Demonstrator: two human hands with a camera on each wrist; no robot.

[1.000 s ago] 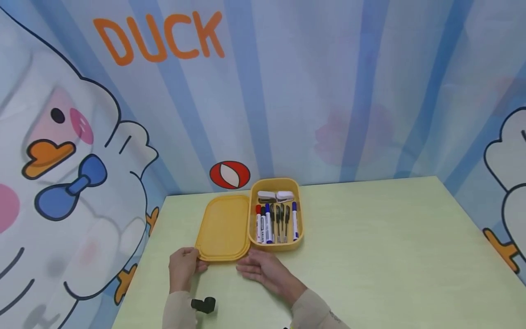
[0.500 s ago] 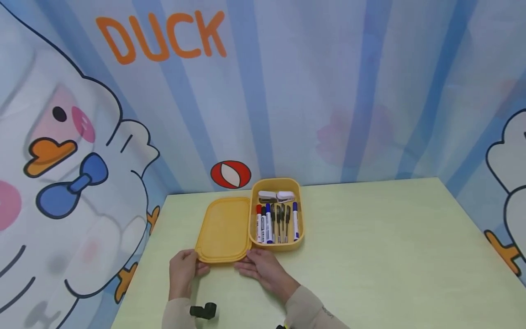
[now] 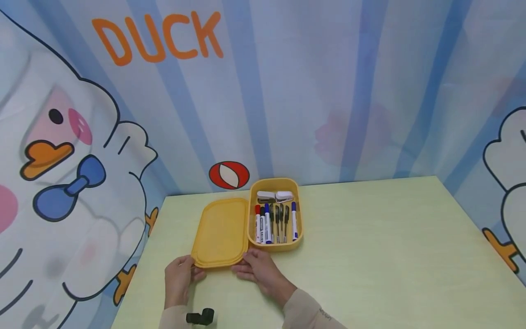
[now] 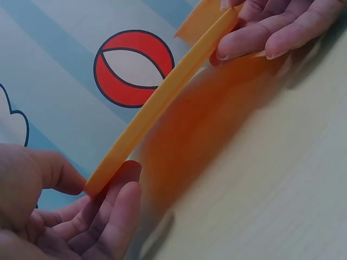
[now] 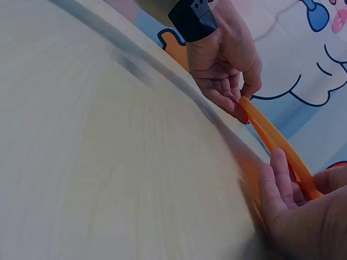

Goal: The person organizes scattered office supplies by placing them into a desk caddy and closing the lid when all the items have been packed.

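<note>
A yellow lid [image 3: 222, 230] lies left of a matching yellow box [image 3: 301, 237]. My left hand [image 3: 178, 276] pinches the lid's near left corner, thumb above and fingers beneath, as the left wrist view shows. At the near right corner, my right hand [image 3: 265, 274] pinches the rim the same way, its fingers [image 5: 279, 176] under the edge. The lid's near edge [image 4: 157, 105] is raised off the table, with a shadow below it. Inside the box are two white staplers [image 3: 283, 196], several markers [image 3: 268, 224] and several black-capped pens [image 3: 281, 224].
The pale yellow-green table [image 3: 382, 246] stretches right of the box and in front of it. A blue-striped cloth backdrop [image 3: 296, 91] with duck drawings stands behind and at the sides. A black wrist device [image 5: 193, 19] sits on my left wrist.
The lid has shifted slightly toward me and to the left, with both hands moving along. My right hand has gone from beside the lid's corner to pinching it. The box has stayed put.
</note>
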